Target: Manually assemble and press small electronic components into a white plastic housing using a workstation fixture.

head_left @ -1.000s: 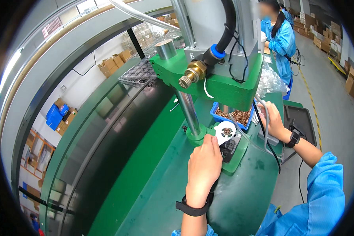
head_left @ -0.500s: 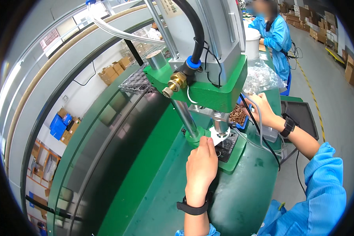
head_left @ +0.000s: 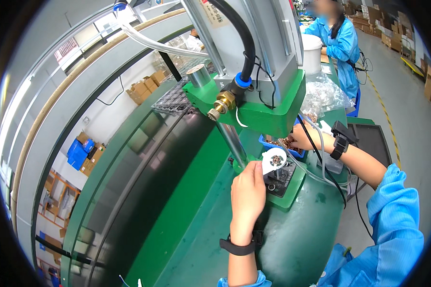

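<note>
R hand [head_left: 307,137] lower, at 1 bin [head_left: 264,141]

The person's left forearm [head_left: 243,270] rises from the near edge, the left grip [head_left: 248,192] back-up with fingers [head_left: 252,168] pinched together; the right forearm [head_left: 366,162] slants in from the right, the right grip [head_left: 304,137] set farther off, its fingers angled left and downward, their tips hard to make out

The right hand [head_left: 301,137] is now reaching into the blue box [head_left: 263,140] by its right edge; the white piece [head_left: 268,162] is showing its round end again.
</note>
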`<state>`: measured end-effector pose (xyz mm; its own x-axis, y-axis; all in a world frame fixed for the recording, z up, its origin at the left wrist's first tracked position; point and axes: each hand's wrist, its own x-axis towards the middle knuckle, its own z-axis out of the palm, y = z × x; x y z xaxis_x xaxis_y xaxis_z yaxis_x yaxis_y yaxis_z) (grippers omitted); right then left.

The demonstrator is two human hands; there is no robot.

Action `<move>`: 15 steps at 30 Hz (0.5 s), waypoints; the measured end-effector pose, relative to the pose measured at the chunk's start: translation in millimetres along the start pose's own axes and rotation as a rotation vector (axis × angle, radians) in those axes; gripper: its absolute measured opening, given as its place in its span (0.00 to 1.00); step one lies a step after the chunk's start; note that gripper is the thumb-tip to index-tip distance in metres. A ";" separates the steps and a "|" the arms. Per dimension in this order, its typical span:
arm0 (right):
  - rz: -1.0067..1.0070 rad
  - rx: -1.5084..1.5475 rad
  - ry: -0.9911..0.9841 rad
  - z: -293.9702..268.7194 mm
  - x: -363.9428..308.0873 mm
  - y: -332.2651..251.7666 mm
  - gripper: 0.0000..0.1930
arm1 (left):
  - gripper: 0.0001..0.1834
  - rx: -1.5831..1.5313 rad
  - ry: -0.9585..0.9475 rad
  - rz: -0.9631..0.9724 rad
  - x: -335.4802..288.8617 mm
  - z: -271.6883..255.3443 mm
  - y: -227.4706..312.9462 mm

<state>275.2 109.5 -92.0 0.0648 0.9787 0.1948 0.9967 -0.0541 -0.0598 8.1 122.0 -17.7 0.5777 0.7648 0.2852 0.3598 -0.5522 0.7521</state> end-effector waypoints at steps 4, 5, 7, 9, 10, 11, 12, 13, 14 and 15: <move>-0.119 0.130 0.172 9.7 2.2 1.3 0.06 | 0.14 -0.187 0.023 -0.024 6.8 3.7 -19.5; -0.141 0.148 0.190 12.4 3.9 0.1 0.06 | 0.14 -0.180 0.033 -0.037 6.9 2.2 -23.7; -0.131 0.207 0.213 12.9 1.7 1.0 0.05 | 0.14 -0.453 0.067 -0.125 8.9 -7.5 -18.7; 0.045 0.271 0.082 -14.6 -3.0 -22.0 0.08 | 0.14 -0.423 0.114 -0.092 11.2 -24.6 -29.2; 0.023 0.335 0.132 -9.6 -0.3 -20.4 0.05 | 0.14 -0.312 0.152 -0.014 11.0 -30.3 -41.6; -0.163 0.365 0.314 -6.0 2.8 -28.9 0.04 | 0.14 -0.271 0.151 -0.066 10.0 -37.2 -57.2; -0.135 0.411 0.306 12.6 4.7 -7.5 0.05 | 0.14 -0.146 0.170 -0.116 10.6 -45.1 -65.5; -0.091 0.593 0.196 4.0 14.0 -23.3 0.06 | 0.15 -0.019 0.264 -0.203 -5.7 -70.3 -69.8; -0.030 0.562 0.214 -11.2 -5.8 1.2 0.06 | 0.15 0.011 0.309 -0.242 2.9 -63.1 -77.4; -0.126 0.444 0.418 6.8 -12.2 25.0 0.07 | 0.15 0.092 0.381 -0.313 3.6 -62.3 -84.5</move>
<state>299.0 97.6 -102.5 0.0505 0.8072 0.5881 0.8889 0.2321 -0.3950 -65.8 192.1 -43.2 0.1298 0.9558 0.2638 0.5457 -0.2910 0.7858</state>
